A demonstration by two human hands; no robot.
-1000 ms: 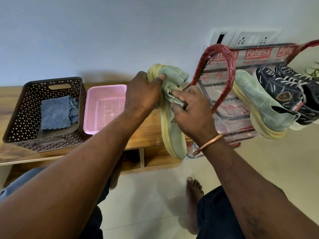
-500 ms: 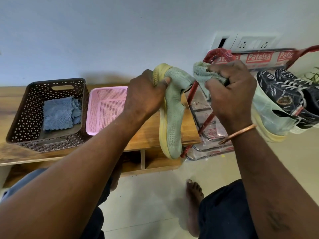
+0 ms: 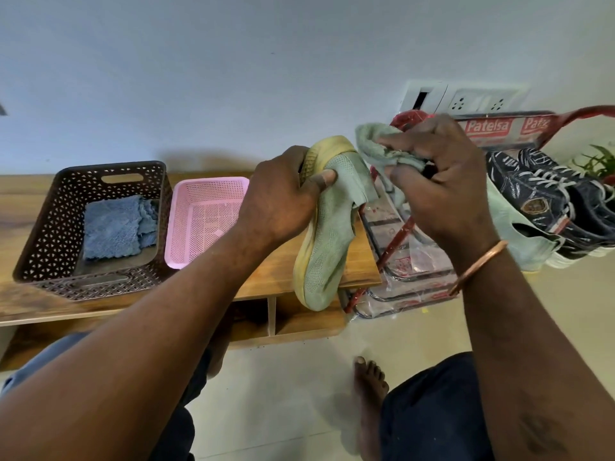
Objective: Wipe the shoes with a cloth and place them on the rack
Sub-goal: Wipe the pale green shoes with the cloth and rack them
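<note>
The left hand [image 3: 283, 197] grips the shoe [image 3: 327, 227] at its heel; the right hand [image 3: 436, 181] pinches the cloth [image 3: 379, 146]; better to wipe downward while the shoe is held firm.

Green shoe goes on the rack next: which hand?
Left. The left hand grips the green shoe by its upper end. The right hand is bunched round the cloth, though the rack stands on its side.
</note>
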